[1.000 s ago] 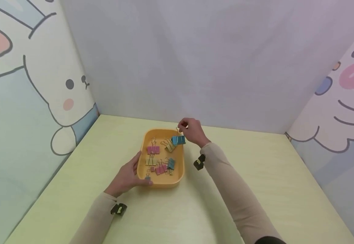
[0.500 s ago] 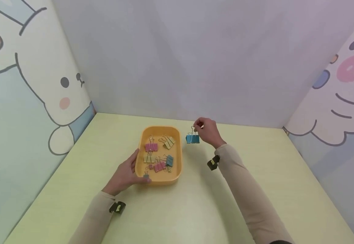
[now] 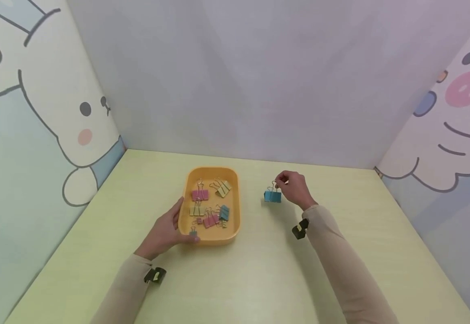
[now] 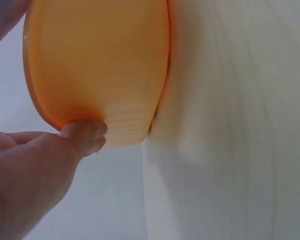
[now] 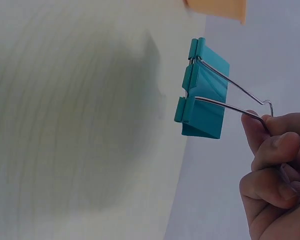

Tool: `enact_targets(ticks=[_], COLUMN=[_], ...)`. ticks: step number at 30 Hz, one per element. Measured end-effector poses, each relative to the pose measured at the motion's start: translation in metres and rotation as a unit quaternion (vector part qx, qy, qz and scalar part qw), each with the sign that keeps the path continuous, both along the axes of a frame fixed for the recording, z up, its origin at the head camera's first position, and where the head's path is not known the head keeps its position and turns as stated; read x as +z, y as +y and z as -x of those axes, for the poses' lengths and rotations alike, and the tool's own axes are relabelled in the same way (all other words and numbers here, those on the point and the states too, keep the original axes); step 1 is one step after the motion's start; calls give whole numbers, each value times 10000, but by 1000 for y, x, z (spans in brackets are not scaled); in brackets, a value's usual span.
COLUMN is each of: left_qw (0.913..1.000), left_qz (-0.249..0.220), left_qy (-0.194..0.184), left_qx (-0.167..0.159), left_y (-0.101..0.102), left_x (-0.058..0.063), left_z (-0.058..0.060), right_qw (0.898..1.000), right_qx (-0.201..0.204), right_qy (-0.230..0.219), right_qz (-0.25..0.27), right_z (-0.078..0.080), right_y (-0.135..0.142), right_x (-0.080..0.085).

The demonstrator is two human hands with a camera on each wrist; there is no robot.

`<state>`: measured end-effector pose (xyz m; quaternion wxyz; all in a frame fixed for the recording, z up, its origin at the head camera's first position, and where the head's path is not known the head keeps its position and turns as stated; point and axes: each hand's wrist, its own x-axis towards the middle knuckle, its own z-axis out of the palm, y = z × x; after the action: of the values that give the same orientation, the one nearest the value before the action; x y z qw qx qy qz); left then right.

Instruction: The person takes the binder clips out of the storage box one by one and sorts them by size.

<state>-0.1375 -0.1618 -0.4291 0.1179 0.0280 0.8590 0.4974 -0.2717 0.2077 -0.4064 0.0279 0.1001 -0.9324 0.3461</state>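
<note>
Presently, right hand (image 3: 296, 188) pinched 1 blue clip (image 3: 273, 197) by its handle, right of the tray (image 3: 216, 242); left hand (image 3: 165, 233) gripped the tray's near left corner.

This looks like a small, booth-like enclosure, walled on three sides around a pale yellow bench (image 3: 235, 283). The back wall (image 3: 235, 81) is plain lilac-grey and faintly rippled, like cloth. The left wall (image 3: 12, 180) carries a large cartoon rabbit (image 3: 65, 130), the right wall (image 3: 458, 229) a pink-snouted cartoon pig (image 3: 445, 128). Whether a home, office or studio surrounds it cannot be told.
</note>
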Motion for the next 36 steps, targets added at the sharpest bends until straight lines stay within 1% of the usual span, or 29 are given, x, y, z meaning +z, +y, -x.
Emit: enact_targets(ticks=[6, 12, 15, 20, 24, 31, 36], left_qw=[10000, 9999, 9999, 9999, 9998, 9998, 9997], left_qz=[-47, -143, -159, -141, -146, -147, -201], left_qy=[-41, -61, -39, -85, -113, -151, -137], left_qx=[58, 22, -15, 48, 51, 63, 51], left_y=[-2, -1, -2, -2, -1, -1, -1], left_x=[-3, -4, -4, -5, -6, -5, -5], left_z=[-1, -1, 0, 2, 2, 2, 3], right_qw=[9998, 9997, 9994, 9991, 9990, 9993, 9990], right_qx=[57, 73, 73, 35, 39, 86, 74], right_qy=[-85, -119, -147, -191, -216, -59, -115], right_qz=[194, 224, 291, 364, 401, 347, 418], right_z=[3, 6, 8, 12, 14, 14, 15], right_y=[-8, -21, -26, -34, -35, -37, -37], right_x=[-11, -18, -20, -23, -26, -26, -27])
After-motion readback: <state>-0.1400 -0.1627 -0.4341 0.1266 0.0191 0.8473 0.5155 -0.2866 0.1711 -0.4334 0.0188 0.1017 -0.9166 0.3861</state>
